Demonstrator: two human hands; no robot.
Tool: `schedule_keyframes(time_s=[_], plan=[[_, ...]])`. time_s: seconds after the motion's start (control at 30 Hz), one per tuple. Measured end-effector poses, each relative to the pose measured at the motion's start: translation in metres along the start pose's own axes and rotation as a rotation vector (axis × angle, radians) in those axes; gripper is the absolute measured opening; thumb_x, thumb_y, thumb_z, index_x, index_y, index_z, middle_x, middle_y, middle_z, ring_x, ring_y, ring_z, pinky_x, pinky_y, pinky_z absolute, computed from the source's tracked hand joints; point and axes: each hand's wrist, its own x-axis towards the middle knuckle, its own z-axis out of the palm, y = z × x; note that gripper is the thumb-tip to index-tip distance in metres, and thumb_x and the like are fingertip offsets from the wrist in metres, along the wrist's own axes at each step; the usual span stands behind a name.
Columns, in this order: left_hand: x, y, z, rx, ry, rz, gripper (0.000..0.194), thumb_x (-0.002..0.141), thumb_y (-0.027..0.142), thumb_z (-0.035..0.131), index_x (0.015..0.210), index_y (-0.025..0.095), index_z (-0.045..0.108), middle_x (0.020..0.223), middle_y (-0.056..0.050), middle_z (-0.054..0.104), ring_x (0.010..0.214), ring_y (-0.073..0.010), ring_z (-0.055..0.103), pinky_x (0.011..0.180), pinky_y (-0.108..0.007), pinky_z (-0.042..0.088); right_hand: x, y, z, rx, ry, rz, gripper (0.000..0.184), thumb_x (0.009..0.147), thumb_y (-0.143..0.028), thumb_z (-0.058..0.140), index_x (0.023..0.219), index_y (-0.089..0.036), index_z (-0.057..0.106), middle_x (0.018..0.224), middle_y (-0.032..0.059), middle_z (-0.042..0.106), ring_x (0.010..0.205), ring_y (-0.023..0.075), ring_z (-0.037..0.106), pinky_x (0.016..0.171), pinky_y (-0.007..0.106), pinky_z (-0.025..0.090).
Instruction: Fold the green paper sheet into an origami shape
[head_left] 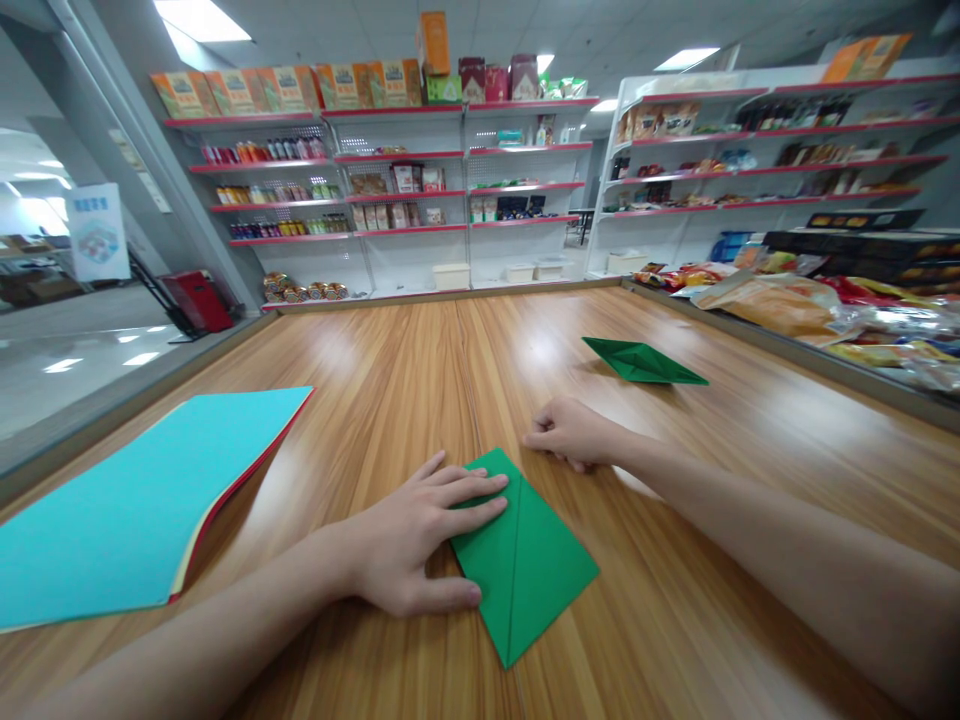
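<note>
A green sheet of paper [529,565], folded with a crease down its middle, lies on the wooden table [420,370] right in front of me. My left hand [420,535] lies flat on its left part, fingers stretched out and pressing it down. My right hand [574,432] rests on the table just past the sheet's far corner, fingers curled loosely, nothing visible in them. A finished green folded paper shape [643,362] sits farther back to the right, apart from both hands.
A stack of coloured sheets [142,500] with a light blue one on top lies at the left. Packets of snacks [817,300] fill a bin along the table's right edge. Shop shelves [405,190] with goods stand behind.
</note>
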Motion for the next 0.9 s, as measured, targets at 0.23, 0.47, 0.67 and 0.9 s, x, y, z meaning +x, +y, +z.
schedule_keyframes(time_s=[0.23, 0.47, 0.67, 0.9], plan=[[0.005, -0.01, 0.009, 0.047, 0.097, -0.078, 0.075, 0.084, 0.06, 0.054, 0.147, 0.028, 0.029, 0.153, -0.011, 0.03, 0.136, -0.037, 0.031, 0.11, -0.063, 0.017, -0.004, -0.01, 0.001, -0.197, 0.043, -0.199, 0.059, 0.069, -0.072, 0.054, 0.058, -0.015, 0.055, 0.049, -0.0013, 0.047, 0.045, 0.009, 0.042, 0.043, 0.022, 0.022], [0.007, -0.012, 0.011, 0.085, 0.103, -0.094, 0.076, 0.084, 0.061, 0.052, 0.148, 0.028, 0.027, 0.152, -0.011, 0.03, 0.136, -0.0351, 0.031, 0.11, -0.061, 0.018, -0.009, -0.018, 0.005, -0.379, 0.072, -0.236, 0.061, 0.065, -0.076, 0.055, 0.058, -0.016, 0.06, 0.053, -0.0002, 0.054, 0.051, 0.0103, 0.044, 0.048, 0.025, 0.021], [0.008, -0.008, 0.008, 0.074, 0.095, -0.105, 0.073, 0.085, 0.06, 0.052, 0.147, 0.028, 0.031, 0.152, -0.01, 0.031, 0.135, -0.0358, 0.033, 0.11, -0.061, 0.02, -0.017, -0.029, 0.008, -0.45, 0.025, -0.233, 0.064, 0.062, -0.081, 0.052, 0.059, -0.017, 0.059, 0.053, 0.0007, 0.055, 0.049, 0.0114, 0.044, 0.048, 0.026, 0.019], [0.009, -0.012, 0.01, 0.054, 0.114, -0.095, 0.072, 0.084, 0.059, 0.053, 0.146, 0.028, 0.033, 0.151, -0.011, 0.033, 0.134, -0.0362, 0.033, 0.11, -0.061, 0.019, -0.025, -0.04, 0.006, -0.585, 0.013, -0.229, 0.071, 0.056, -0.088, 0.048, 0.063, -0.019, 0.06, 0.057, 0.0037, 0.059, 0.051, 0.0153, 0.048, 0.048, 0.026, 0.022]])
